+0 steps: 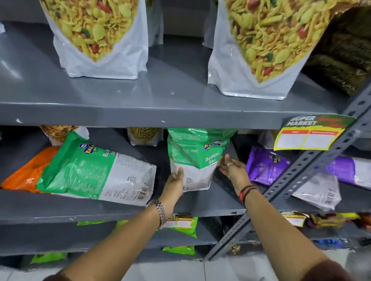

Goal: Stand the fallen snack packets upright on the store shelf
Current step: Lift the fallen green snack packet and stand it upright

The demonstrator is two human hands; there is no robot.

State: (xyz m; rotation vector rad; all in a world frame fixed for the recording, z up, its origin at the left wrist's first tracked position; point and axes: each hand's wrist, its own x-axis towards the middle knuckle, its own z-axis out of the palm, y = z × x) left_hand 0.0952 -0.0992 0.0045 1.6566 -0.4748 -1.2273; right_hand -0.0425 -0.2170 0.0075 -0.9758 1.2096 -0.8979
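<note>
A green and white Ratlami Sev packet stands upright on the middle grey shelf. My left hand grips its lower left corner. My right hand lies flat against its right side, fingers apart. To the left, a second green and white packet lies fallen on top of an orange packet. On the right, a purple packet lies flat, with a white and purple one beside it behind the upright post.
Two large white namkeen pouches stand on the upper shelf. A slanted slotted metal post crosses the right side, with a yellow supermarket price tag on the shelf edge. Green packets sit on lower shelves.
</note>
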